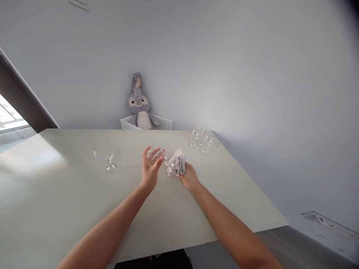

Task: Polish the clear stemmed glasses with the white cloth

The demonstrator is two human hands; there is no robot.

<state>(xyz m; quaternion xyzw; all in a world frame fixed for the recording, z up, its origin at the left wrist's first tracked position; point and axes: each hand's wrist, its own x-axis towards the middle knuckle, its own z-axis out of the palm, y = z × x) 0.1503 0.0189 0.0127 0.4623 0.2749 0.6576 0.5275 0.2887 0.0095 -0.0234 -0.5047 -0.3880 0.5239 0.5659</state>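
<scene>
My left hand [149, 170] is curled round the clear bowl of a stemmed glass [154, 152], which lies tilted over in the air above the table. The fingers show through the bowl. My right hand [190, 177] grips a bunched white cloth [178, 160], which is against the foot end of that glass. Part of the stem and foot is hidden by the cloth's folds. To the left of my hands, a clear stemmed glass [111, 167] stands on the table, with another clear glass rim [95, 151] faintly visible beside it.
Several stemmed glasses [205, 143] stand close together near the table's back right corner. The pale table [157, 220] meets a plain wall [238, 74]. Behind its far edge, a grey plush toy [139, 102] sits in a white perforated basket [165, 124].
</scene>
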